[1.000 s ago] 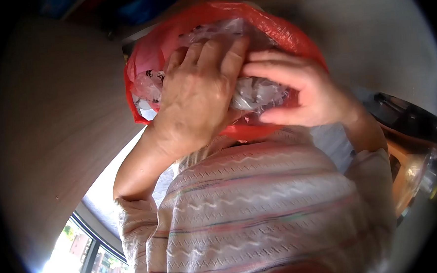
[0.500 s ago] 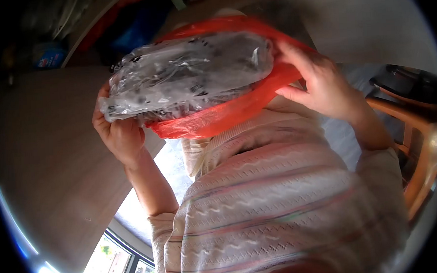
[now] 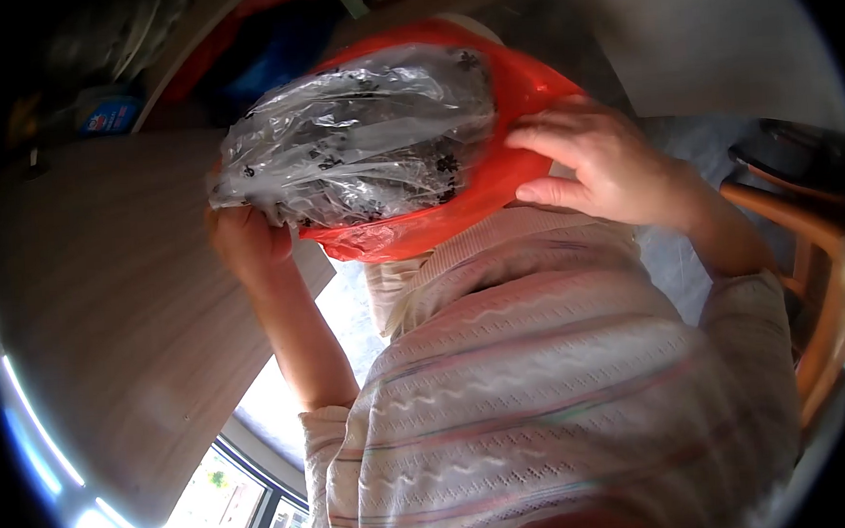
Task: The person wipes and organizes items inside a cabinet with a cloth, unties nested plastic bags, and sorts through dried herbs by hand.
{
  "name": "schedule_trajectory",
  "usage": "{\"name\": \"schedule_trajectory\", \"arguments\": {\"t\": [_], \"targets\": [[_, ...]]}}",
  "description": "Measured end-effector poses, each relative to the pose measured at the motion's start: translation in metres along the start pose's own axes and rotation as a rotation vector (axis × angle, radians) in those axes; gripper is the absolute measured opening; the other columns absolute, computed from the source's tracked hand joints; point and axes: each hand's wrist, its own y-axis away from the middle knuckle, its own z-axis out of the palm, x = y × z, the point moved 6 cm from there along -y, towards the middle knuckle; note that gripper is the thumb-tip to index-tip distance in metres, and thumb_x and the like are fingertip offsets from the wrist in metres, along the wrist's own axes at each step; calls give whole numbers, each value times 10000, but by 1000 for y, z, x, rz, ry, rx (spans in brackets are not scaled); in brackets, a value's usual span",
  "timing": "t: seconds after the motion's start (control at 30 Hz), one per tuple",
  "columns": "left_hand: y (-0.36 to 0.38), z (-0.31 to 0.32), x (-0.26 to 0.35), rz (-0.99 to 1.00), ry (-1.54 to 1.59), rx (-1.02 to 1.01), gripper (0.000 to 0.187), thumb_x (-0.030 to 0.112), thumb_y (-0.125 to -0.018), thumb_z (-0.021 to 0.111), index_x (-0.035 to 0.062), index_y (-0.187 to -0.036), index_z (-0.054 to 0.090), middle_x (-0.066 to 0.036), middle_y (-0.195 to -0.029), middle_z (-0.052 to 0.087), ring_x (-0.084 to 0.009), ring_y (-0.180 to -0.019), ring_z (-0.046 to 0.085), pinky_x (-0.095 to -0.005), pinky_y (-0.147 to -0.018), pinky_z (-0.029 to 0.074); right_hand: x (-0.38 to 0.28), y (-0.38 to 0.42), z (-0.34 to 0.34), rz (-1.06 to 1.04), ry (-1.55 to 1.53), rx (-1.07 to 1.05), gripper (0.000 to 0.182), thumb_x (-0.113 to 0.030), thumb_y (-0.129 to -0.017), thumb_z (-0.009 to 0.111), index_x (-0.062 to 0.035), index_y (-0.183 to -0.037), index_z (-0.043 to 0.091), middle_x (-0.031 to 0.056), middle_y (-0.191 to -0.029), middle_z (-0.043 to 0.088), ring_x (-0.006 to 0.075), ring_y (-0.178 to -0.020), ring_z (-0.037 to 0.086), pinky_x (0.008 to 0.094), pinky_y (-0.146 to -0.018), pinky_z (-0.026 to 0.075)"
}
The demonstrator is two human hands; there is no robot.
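A crumpled clear plastic bag with dark markings [image 3: 368, 133] bulges from a red plastic bag [image 3: 518, 87], which wraps around its right side and lower edge. What the clear bag contains cannot be made out. At its left end, my left hand [image 3: 249, 240] is closed on the clear bag, with part of the fingers hidden behind the plastic. My right hand [image 3: 599, 164] lies against the right part of the red bag, thumb and fingers apart. Both bags are held up in front of my striped knit top.
A wood-grain panel [image 3: 108, 280] fills the left side. An orange-brown wooden chair [image 3: 817, 234] with a dark item on it stands at the right. Blue and red items sit in shadow at the upper left. A window [image 3: 215, 495] shows at the lower left.
The clear bag's right end has shifted left, showing more red plastic. My right hand's fingers have moved from the clear bag's end onto the red bag. My left hand has moved slightly right.
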Motion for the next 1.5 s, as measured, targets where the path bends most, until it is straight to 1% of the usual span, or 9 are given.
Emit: {"name": "schedule_trajectory", "arguments": {"t": [0.17, 0.27, 0.43, 0.67, 0.83, 0.97, 1.13, 1.27, 1.5], "targets": [[18, 36, 13, 76, -66, -167, 282, 6, -827, 490, -66, -1093, 549, -105, -949, 632, -157, -820, 607, -265, -736, 491, 27, -1, -1, 247, -879, 194, 550, -272, -855, 618, 42, -1250, 400, 140, -947, 635, 177, -802, 630, 276, -707, 500], [30, 63, 18, 137, -156, -301, 293, -4, -820, 495, -60, -1102, 553, -92, -937, 638, -123, -804, 601, -238, -727, 479, 35, -3, 5, 222, -861, 206, 579, -235, -854, 624, 28, -1297, 360, 98, -933, 624, 151, -786, 605, 255, -714, 492], [53, 105, 30, 367, -522, -577, 642, -10, -573, 747, -12, -1180, 540, -63, -1059, 606, -133, -956, 564, -250, -796, 451, 53, 5, 7, 342, -771, 259, 165, -58, -854, 592, 8, -997, 543, 37, -861, 616, 51, -777, 540, 210, -680, 453], [68, 111, 39, 326, -787, -615, 827, 90, -496, 829, 5, -1245, 489, -144, -1217, 511, -224, -1065, 547, -309, -893, 436, 71, 17, 10, 382, -785, 350, 209, -55, -845, 596, -8, -1040, 536, 33, -866, 629, 60, -770, 551, 214, -701, 446], [64, 111, 61, 379, -902, -685, 699, 26, -482, 783, 52, -1149, 575, -145, -1221, 497, -273, -1066, 536, -362, -835, 471, 56, 13, -19, 436, -322, 229, 274, -51, -804, 633, -30, -1065, 555, 61, -880, 635, 118, -776, 589, 253, -677, 474], [64, 121, 67, 453, -897, -715, 487, -46, -488, 731, 48, -957, 638, -129, -1164, 528, -246, -956, 560, -335, -785, 474, 13, -4, -58, 87, -129, 463, 343, -92, -744, 698, -46, -1066, 588, 72, -890, 631, 160, -774, 602, 275, -679, 493], [72, 131, 61, 526, -849, -567, 356, -73, -499, 700, 45, -827, 630, -93, -1072, 560, -213, -887, 573, -295, -694, 487, -37, -33, -29, -223, -78, 233, 277, -148, -695, 728, -65, -919, 587, 31, -849, 585, 174, -786, 587, 327, -665, 478], [67, 117, 63, 732, -1047, -352, 357, -60, -525, 704, 71, -845, 613, -89, -1044, 564, -220, -872, 581, -291, -668, 493, -18, -32, -37, -68, -325, 384, 149, 17, -736, 681, -29, -801, 556, 22, -708, 545, 97, -617, 522, 223, -553, 432], [58, 89, 52, 751, -1104, -283, 306, -47, -550, 720, 53, -817, 611, -97, -1003, 562, -213, -803, 590, -291, -623, 486, 35, -21, -26, 193, -677, 519, 116, -79, -831, 649, -16, -812, 553, -46, -705, 525, 11, -625, 438, 168, -545, 356]]}}
